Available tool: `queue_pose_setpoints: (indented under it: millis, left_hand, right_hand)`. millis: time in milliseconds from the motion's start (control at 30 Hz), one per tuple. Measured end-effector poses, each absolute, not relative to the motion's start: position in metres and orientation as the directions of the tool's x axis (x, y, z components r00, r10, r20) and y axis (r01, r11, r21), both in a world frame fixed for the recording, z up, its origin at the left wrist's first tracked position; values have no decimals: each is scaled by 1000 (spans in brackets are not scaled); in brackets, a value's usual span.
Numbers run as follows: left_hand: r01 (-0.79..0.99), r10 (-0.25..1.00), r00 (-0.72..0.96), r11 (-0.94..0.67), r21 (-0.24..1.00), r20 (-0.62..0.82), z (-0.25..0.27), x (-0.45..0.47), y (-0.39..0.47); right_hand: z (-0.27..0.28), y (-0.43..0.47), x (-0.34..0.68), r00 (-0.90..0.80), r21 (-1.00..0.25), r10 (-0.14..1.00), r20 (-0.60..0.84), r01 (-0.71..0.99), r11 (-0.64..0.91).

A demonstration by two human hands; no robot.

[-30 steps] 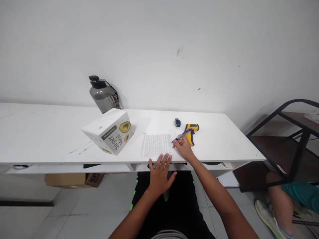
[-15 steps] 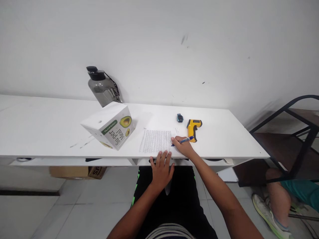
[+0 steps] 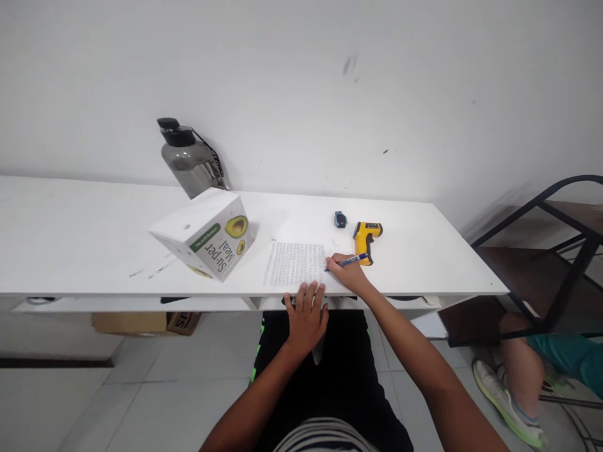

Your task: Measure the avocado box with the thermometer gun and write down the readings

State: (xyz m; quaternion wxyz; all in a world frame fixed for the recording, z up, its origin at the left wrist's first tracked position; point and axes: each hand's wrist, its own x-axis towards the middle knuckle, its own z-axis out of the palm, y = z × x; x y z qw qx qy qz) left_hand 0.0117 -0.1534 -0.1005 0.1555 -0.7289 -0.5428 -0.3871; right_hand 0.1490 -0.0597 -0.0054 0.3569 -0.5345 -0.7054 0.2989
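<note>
A white table (image 3: 438,263) stands against a scuffed wall (image 3: 282,94), bearing a handwritten paper (image 3: 296,263), with a box (image 3: 210,235) and a bottle (image 3: 186,166) to the paper's left and a watch (image 3: 340,219) and a thermometer (image 3: 362,234) near its far right corner. At the paper's right edge, the right hand (image 3: 347,273) pinches a pen (image 3: 354,259), slanted lower than a second ago; the left hand (image 3: 305,317) lies open at its near edge, gripping nothing.

On the desk (image 3: 433,263), paper (image 3: 296,263) lies between box (image 3: 211,238) at left and thermometer (image 3: 362,240) at right; bottle (image 3: 191,169) behind box, watch (image 3: 340,219) behind paper's right.
</note>
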Motion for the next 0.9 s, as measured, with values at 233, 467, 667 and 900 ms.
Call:
queue_pose_setpoints:
  millis: [233,467,667,900]
  left_hand:
    - [914,694,118,-356,195,710,-100,12,-154]
    - [912,699,123,-360,199,704,-100,12,-154]
    - [911,705,128,-361,198,698,-99,11,-155]
    - [911,693,124,-364,196,711,-99,12,-154]
  right_hand:
    - [-5,-60,151,-183,-818,967,177,519,248]
    - [-3,-61,149,-150,-814,972,180,533,233]
    - [-3,-60,150,-155,-824,974,166,521,223]
    - [-3,-60,150,-162,-836,977,139,509,203]
